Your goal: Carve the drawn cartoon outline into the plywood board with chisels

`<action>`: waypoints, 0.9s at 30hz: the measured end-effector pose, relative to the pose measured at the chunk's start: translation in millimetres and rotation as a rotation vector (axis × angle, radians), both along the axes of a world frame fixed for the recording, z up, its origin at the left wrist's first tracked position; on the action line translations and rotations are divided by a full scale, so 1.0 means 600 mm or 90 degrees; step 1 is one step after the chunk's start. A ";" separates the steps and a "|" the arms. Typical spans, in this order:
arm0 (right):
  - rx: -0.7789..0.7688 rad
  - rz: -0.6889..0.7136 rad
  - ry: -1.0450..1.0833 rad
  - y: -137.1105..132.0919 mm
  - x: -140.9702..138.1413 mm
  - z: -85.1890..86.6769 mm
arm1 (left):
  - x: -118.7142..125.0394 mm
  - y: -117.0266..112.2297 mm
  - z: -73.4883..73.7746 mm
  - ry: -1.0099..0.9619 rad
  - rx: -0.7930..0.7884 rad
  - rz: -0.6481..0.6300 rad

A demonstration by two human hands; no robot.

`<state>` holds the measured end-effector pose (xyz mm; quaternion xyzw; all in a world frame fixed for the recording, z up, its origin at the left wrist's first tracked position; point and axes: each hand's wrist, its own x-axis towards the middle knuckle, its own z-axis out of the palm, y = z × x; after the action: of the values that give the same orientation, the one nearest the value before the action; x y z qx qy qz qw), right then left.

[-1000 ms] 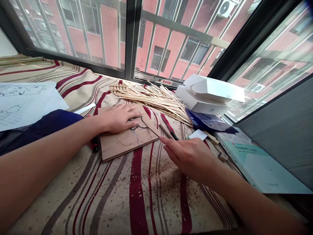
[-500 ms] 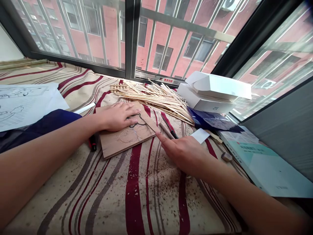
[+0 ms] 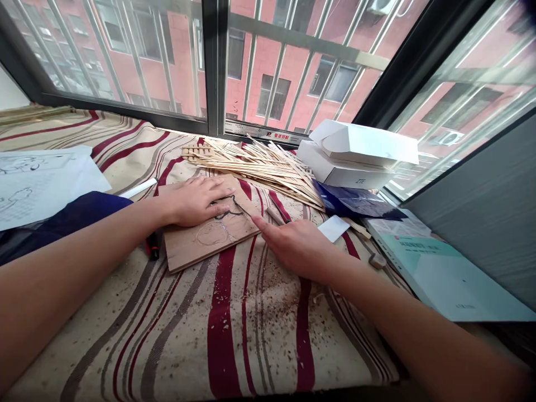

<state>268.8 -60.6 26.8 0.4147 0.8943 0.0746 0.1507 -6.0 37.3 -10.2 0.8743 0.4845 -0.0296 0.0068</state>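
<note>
On the board [image 3: 218, 235] rests the left hand [image 3: 196, 202].

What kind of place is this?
Probably a room at home, beside a window. Metal bars stand outside it, a pink building rises beyond, and a striped cloth is spread inside.

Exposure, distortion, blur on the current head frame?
Head view: daylight through the window, right-hand panes washed out, bottom right corner dark; head view: wide-angle stretch, both forearms enlarged toward the edges; head view: drawn lines on the wooden board readable, but the thin tool in the right hand too fine to identify, small print on the book illegible.
</note>
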 end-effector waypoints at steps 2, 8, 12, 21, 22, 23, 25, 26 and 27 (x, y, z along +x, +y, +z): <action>-0.020 -0.016 -0.003 -0.002 0.002 0.005 | 0.000 0.000 0.000 -0.005 -0.002 -0.002; 0.009 -0.023 0.018 -0.007 0.000 0.007 | -0.002 0.001 -0.002 -0.015 0.001 -0.016; -0.019 -0.052 0.016 -0.010 -0.001 0.012 | -0.003 0.003 -0.003 -0.022 0.002 -0.017; -0.025 -0.049 0.036 -0.006 0.003 0.008 | -0.001 0.002 0.001 -0.001 0.006 -0.022; -0.015 -0.053 0.037 -0.005 0.003 0.007 | 0.000 0.002 0.002 -0.003 0.004 -0.026; -0.002 -0.052 0.039 -0.003 0.004 0.006 | 0.000 0.001 0.003 -0.006 0.002 -0.027; 0.011 -0.039 0.040 -0.001 0.005 0.005 | 0.002 -0.001 0.005 -0.007 -0.002 -0.017; 0.008 -0.033 0.041 -0.001 0.005 0.006 | 0.002 -0.001 0.005 -0.006 -0.003 -0.010; 0.000 -0.030 0.040 -0.001 0.006 0.006 | 0.002 -0.002 0.005 -0.004 -0.005 -0.006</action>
<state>272.3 -61.0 30.7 0.4377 0.8886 0.0578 0.1242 -4.7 36.2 -7.2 0.8767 0.4800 -0.0285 0.0115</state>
